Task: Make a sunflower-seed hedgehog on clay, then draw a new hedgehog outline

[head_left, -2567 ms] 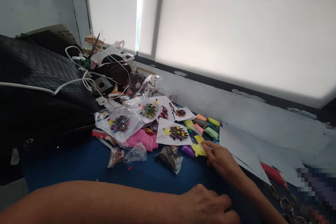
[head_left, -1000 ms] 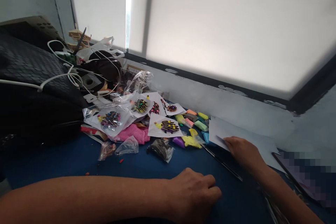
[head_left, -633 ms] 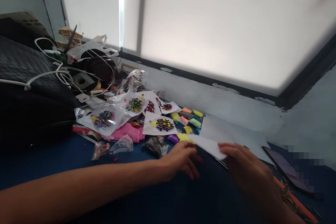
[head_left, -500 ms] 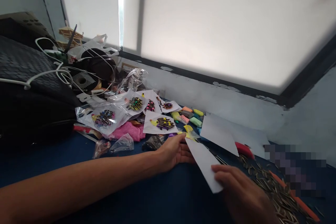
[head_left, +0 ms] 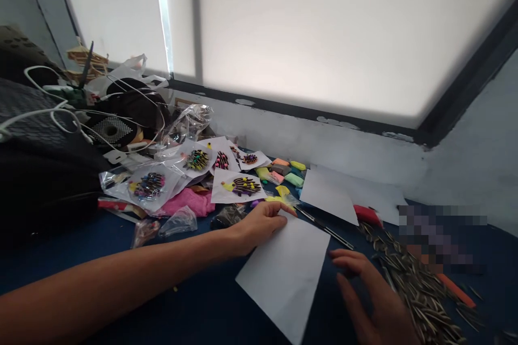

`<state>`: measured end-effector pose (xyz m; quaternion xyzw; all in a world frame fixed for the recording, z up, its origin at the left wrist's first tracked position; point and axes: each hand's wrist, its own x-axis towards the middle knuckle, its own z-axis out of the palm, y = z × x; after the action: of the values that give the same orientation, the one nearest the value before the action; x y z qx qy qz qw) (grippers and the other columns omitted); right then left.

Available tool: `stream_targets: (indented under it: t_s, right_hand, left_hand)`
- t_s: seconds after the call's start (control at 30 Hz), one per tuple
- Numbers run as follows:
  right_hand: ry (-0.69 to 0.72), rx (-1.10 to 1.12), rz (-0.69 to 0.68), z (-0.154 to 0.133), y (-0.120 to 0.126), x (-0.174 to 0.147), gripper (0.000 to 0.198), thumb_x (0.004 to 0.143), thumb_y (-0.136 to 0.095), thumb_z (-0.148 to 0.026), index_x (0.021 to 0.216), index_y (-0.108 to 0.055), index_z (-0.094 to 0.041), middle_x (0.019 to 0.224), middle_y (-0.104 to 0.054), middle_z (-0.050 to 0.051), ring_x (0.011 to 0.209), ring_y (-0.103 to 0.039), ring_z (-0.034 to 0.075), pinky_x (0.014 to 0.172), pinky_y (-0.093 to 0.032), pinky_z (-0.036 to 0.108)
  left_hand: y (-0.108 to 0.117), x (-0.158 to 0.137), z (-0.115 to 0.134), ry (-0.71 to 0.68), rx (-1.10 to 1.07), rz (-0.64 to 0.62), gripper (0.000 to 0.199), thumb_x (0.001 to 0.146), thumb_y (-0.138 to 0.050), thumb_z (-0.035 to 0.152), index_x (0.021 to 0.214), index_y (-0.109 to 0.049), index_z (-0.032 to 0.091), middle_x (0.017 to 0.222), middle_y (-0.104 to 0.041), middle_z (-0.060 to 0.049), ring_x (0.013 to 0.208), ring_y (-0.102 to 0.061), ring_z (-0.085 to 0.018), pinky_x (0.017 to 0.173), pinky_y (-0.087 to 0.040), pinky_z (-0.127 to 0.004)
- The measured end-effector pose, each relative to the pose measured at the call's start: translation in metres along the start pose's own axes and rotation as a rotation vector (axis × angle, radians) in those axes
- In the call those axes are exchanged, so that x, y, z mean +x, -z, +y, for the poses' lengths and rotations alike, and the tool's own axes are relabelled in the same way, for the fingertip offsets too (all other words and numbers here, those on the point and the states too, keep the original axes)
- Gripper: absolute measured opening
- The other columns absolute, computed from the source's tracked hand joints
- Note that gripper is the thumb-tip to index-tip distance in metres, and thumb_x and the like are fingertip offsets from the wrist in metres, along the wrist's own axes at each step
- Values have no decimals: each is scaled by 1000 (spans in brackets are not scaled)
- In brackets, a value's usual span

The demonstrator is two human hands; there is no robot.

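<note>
A blank white sheet of paper (head_left: pixel 289 275) lies tilted in front of me over the dark blue tabletop (head_left: pixel 194 302). My left hand (head_left: pixel 261 226) grips its top corner between thumb and fingers. Just off the sheet's right edge, my right hand (head_left: pixel 370 296) hangs with thumb and fingers apart, holding nothing. Behind the left hand rests a white card with a hedgehog figure (head_left: pixel 238 186), made of a yellow head and dark striped seeds dotted with yellow. Thin metal tools (head_left: pixel 324 226) lie beyond the sheet's right corner.
Striped seeds (head_left: pixel 429 296) are heaped at the right beside an orange strip (head_left: pixel 457 291). More white sheets (head_left: pixel 329 197) lie near the wall, next to colourful clay packs (head_left: pixel 293 179). A pink cloth (head_left: pixel 190 202), plastic-wrapped hedgehog cards (head_left: pixel 151 186) and a black bag (head_left: pixel 44 183) crowd the left.
The paper has turned from nearly edge-on to face up and swung downward. My right hand has let go of it and opened; my left hand now holds its corner.
</note>
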<state>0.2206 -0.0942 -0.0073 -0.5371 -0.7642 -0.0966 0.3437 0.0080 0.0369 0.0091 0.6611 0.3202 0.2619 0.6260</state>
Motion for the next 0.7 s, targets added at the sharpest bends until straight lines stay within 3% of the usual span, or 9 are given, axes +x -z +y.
stream_targets:
  t_s: [0.1,0.27,0.43,0.53,0.63,0.7]
  right_hand:
    - [-34,-5,-21,-1,-2,0,21,96,-48,-25,116,-54,-27,105,-72,4,90,-73,18,72,-60,25]
    - [-23,50,-100,-5,-2,1,21,97,-48,-23,116,-55,-28,100,-74,3,88,-74,17,67,-59,23]
    - [64,-21,-68,-8,-5,0,19,96,-43,-20,110,-55,-25,101,-73,6,93,-72,18,78,-59,27]
    - [26,-158,-111,-5,-1,4,21,96,-38,-21,104,-57,-23,99,-72,8,91,-71,19,78,-58,31]
    - [-100,-316,-214,8,15,11,19,91,-41,-26,92,-60,-23,89,-71,9,81,-70,26,68,-55,39]
    - [-217,-425,-297,20,28,16,13,85,-47,-28,79,-58,-24,74,-68,8,65,-68,27,52,-49,37]
  left_hand:
    - [6,-2,8,-92,232,-146,27,91,-46,11,108,-67,15,80,-64,-1,66,-59,-13,58,-44,-21]
    - [7,-9,19,-242,604,-296,35,88,-46,1,106,-71,17,108,-70,-6,99,-64,-21,85,-46,-30]
    - [0,-13,18,-362,848,-309,42,87,-43,-1,114,-69,19,109,-69,-8,101,-63,-23,83,-47,-31]
    - [-12,-13,16,-426,951,-289,42,86,-43,-2,117,-67,15,104,-67,-11,96,-62,-24,79,-48,-32]
    - [-25,-9,15,-488,1006,-273,46,88,-44,-2,128,-60,14,108,-66,-12,101,-60,-25,86,-47,-36]
    - [-31,-8,15,-528,1019,-248,52,92,-47,2,142,-47,15,126,-60,-14,116,-55,-27,96,-43,-40]
